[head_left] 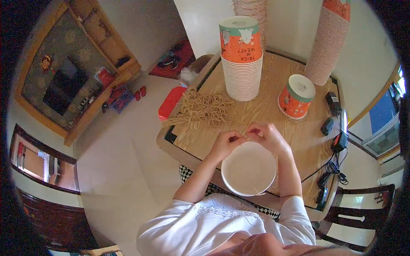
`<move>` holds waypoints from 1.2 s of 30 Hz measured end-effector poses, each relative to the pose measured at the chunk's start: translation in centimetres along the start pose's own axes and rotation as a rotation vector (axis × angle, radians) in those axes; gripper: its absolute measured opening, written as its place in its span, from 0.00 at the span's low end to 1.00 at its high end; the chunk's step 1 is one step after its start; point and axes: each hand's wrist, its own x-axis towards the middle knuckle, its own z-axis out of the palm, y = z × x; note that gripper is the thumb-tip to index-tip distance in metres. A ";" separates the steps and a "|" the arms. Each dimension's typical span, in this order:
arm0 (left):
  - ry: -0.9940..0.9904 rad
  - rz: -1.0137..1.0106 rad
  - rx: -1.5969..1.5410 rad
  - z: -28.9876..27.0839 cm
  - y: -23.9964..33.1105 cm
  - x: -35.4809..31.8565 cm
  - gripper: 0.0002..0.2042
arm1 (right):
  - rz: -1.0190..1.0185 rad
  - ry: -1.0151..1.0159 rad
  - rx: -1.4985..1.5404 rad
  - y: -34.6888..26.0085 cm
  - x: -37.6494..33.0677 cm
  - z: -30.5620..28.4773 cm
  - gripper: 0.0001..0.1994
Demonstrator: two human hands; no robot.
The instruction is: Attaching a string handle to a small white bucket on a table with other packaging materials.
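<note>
A white paper bucket (249, 168) stands with its mouth up at the near edge of the table, in front of my body. My left hand (226, 144) and my right hand (265, 135) meet at its far rim, fingertips pinched close together. Whatever lies between the fingers is too small to make out. A short bit of tan cord (259, 191) shows at the bucket's near rim. Beyond my left hand spreads a tangled heap of tan cords (205, 110).
A tall stack of orange and green paper buckets (241, 59) rises behind the cords. Another small upside-down bucket (297, 96) stands to the right, near a leaning stack (328, 47). Black adapters (339, 141) and cables line the table's right edge. A red stool (171, 102) is at the left.
</note>
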 end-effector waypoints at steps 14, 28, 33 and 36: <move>-0.002 -0.023 -0.480 -0.6 -0.8 0.2 0.07 | -0.038 0.016 -0.067 1.3 0.2 0.3 0.06; -0.071 0.035 -0.270 -1.2 -2.7 0.8 0.04 | 0.017 0.015 -0.107 1.7 0.4 0.8 0.05; -0.145 0.033 -0.253 -1.8 -2.7 0.8 0.03 | 0.009 0.003 -0.092 1.5 0.5 0.9 0.05; -0.212 0.037 -0.163 -1.8 -2.7 0.8 0.04 | 0.007 0.018 -0.114 1.5 0.5 0.9 0.05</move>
